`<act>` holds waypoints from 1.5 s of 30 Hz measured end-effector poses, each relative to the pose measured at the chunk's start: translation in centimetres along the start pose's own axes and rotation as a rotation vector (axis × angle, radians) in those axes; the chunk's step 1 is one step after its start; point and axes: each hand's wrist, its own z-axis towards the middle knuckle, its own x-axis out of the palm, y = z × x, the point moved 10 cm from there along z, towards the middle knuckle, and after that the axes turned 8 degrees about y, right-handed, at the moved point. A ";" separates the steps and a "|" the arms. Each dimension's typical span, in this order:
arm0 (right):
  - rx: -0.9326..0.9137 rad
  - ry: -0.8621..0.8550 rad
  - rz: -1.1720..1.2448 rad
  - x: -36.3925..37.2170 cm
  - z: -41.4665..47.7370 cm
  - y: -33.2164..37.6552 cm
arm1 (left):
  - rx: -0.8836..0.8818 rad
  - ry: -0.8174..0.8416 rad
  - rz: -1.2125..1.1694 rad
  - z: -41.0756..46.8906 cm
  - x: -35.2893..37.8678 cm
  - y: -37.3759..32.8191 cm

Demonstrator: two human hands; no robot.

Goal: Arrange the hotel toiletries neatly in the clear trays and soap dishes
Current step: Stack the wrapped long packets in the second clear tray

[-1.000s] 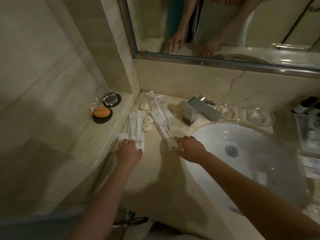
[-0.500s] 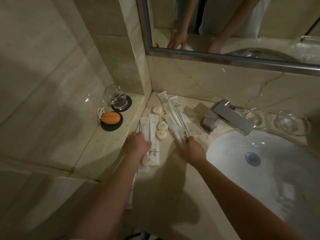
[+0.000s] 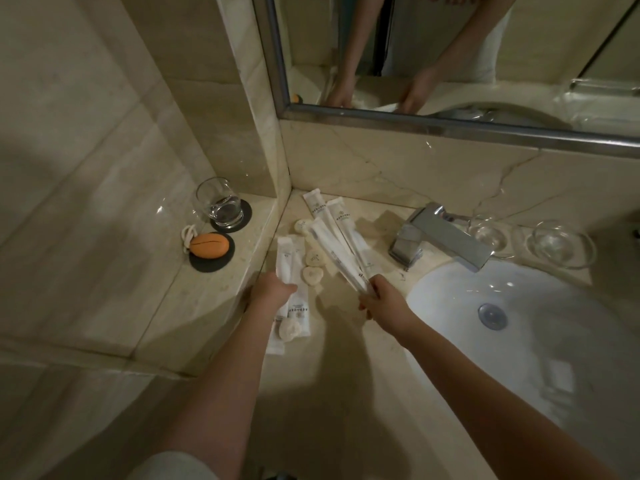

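The right hand pinches the near ends of long, thin white packets, its fingers curled tight round them. The packets fan up off the veined marble counter toward the back corner. I count three, two of them with printed logos, though blur makes the count unsure.

The left hand lies on two flat white sachets set side by side at the counter's left edge. The thumb crosses them, but I cannot tell how the fingers sit.

I count four small, round, pale wrapped soaps: three between the sachets and the packets, and one on the sachets' near end.

Two shallow clear glass dishes stand side by side behind the white oval basin, right of the squared chrome tap.

On the raised left ledge, a clear tumbler and an orange oval with a looped cord each sit on one of two round dark coasters.
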 end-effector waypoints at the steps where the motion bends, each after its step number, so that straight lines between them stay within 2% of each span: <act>1: -0.010 0.006 0.020 -0.1 -0.3 0.2 | 0.019 -0.014 -0.028 -0.1 -0.2 -0.1; 6: -0.072 -0.020 0.083 -1.3 -1.9 1.1 | 0.107 -0.218 -0.145 -2.0 -2.6 -1.3; 10: -0.105 -0.043 0.106 -3.2 -3.7 0.9 | 0.246 -0.341 -0.343 -4.7 -4.2 -3.3; 13: -0.122 -0.071 0.135 -5.2 -5.5 0.1 | 0.343 -0.356 -0.442 -7.2 -4.1 -5.4; 17: -0.222 -0.164 0.063 -8.8 -8.8 -1.1 | 0.446 -0.307 -0.585 -11.1 -2.0 -8.5; 22: -0.472 -0.460 -0.227 -14.6 -14.9 -2.1 | 0.415 -0.104 -0.818 -14.7 2.8 -11.9; 25: -0.533 -0.591 -0.405 -17.7 -17.5 -3.0 | 0.413 0.009 -0.804 -16.1 5.9 -14.5; 28: -0.544 -0.632 -0.490 -20.4 -19.4 -4.2 | 0.456 0.114 -0.725 -17.7 9.1 -17.1; 30: -0.500 -0.608 -0.551 -22.1 -20.5 -5.3 | 0.511 0.163 -0.689 -18.7 10.9 -18.7; 32: -0.378 -0.554 -0.585 -23.8 -20.9 -7.5 | 0.540 0.176 -0.656 -19.6 12.8 -20.2; 37: -0.053 -0.202 -0.416 -25.5 -20.6 -14.1 | 0.676 0.143 -0.494 -23.0 17.6 -25.1; 38: -0.035 -0.167 -0.348 -25.8 -20.7 -15.0 | 0.706 0.145 -0.448 -23.8 18.8 -26.2; 41: -0.080 -0.242 -0.141 -27.9 -21.7 -16.6 | 0.770 0.165 -0.364 -25.7 22.5 -28.9; 45: -0.028 -0.373 -0.165 -32.3 -23.4 -19.9 | 0.772 0.173 -0.342 -27.2 26.2 -31.2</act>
